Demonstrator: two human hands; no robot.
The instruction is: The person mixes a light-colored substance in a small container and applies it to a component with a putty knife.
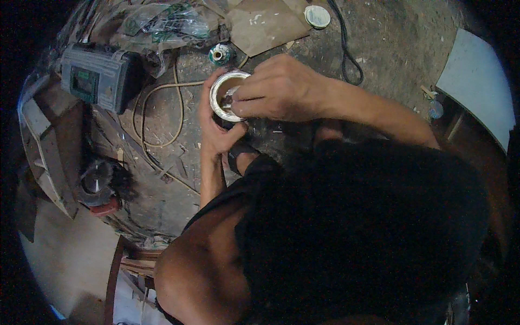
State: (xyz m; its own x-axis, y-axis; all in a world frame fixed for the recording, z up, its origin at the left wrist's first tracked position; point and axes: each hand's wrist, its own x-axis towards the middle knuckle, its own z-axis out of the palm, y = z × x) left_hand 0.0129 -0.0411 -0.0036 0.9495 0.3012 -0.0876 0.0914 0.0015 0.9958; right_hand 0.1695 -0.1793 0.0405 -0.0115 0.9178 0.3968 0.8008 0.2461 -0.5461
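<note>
Dark clothing: nearest the camera, filling the near right, with a bare shoulder at near centre; both forearms reach away to the far side.

Left hand: wrapped around the outside of a small round metal tin, fingers closed on its wall from the left and beneath, holding it above the ground.

Right hand: over the tin's open mouth from the right, fingertips bunched and dipping inside the rim; what they pinch, if anything, cannot be told.

Tin: between the two hands, mouth tipped toward the camera, pale rim showing; contents hidden by the fingers.

Ground: dusty, littered with chips and scraps.

Left side: grey-green power tool with a tan cord looping toward the hands; wooden boards beyond the edge.

Far: small round teal-rimmed part, brown cardboard, white round lid, black cable.

Risk: the tin looks held by one hand's grip alone, so a push from the probing fingers could tilt it and spill it into the debris; the thin rim might nick a fingertip.
</note>
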